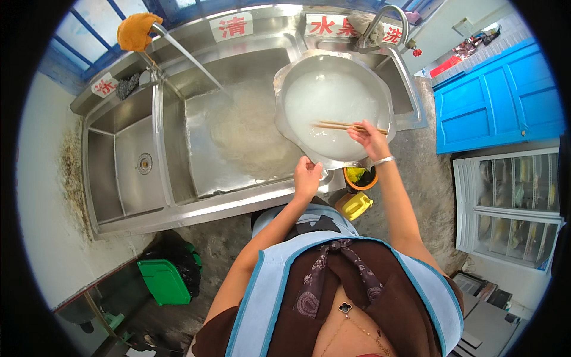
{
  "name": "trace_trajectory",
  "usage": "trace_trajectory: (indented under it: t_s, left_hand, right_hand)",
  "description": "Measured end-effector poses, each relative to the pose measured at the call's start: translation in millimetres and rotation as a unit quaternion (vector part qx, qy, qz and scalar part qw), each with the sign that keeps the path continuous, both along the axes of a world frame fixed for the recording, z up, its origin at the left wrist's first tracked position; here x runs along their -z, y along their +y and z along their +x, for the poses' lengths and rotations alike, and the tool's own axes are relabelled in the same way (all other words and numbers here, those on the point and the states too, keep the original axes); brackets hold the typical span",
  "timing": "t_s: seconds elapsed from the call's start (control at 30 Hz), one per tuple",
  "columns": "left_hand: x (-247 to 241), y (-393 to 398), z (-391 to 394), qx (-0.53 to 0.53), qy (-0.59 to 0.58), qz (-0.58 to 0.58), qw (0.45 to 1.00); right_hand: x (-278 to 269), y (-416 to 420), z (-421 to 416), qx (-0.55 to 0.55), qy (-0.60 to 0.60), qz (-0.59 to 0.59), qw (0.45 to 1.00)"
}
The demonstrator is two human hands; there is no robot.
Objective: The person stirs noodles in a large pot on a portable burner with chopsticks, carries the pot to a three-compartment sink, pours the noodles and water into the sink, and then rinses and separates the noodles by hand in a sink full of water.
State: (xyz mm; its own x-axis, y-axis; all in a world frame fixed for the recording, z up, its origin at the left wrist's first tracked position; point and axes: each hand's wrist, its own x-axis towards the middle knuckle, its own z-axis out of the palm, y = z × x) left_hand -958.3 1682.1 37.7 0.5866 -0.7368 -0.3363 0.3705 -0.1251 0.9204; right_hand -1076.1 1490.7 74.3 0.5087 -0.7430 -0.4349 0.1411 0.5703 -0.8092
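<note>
A large metal basin [277,96] with a wavy rim rests over the right part of the steel sink, holding cloudy whitish liquid [328,100]. My right hand [369,139] grips a pair of wooden chopsticks [337,126] above the basin's near right side. Their blurred tips reach toward the liquid; whether they touch it I cannot tell. With its fingers closed on the basin's near rim, my left hand [308,176] holds the edge. Water fills the bottom of the middle sink compartment [250,134], with something pale and blurred beneath the stream.
A running faucet [178,44] with an orange cloth [137,32] pours into the middle compartment. A left sink basin [138,178] has a drain. A curved faucet [392,11] stands behind the metal basin. Below are a yellow jug [357,206], a bucket [362,182] and a green bin [166,282].
</note>
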Motion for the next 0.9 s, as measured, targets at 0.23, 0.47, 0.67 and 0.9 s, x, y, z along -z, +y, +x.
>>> trace_trajectory:
  t_s: [0.23,0.47,0.67,0.9]
  left_hand:
    - [-0.7,0.0,-0.3,0.007,0.016,-0.003,1.000]
    - [0.4,0.9,3.0,0.030,-0.002,0.009,0.999]
    - [-2.0,-1.5,4.2,0.031,-0.016,-0.001,0.999]
    - [10.7,-4.0,0.6,0.012,-0.003,-0.013,1.000]
  right_hand:
    - [-12.3,2.2,54.2,0.136,-0.126,0.070,0.980]
    - [-128.9,50.1,138.9,-0.083,-0.188,-0.114,0.972]
    - [-160.3,36.8,136.8,-0.042,-0.012,-0.371,0.928]
    - [-93.0,-73.0,-28.8,0.071,0.295,-0.345,0.888]
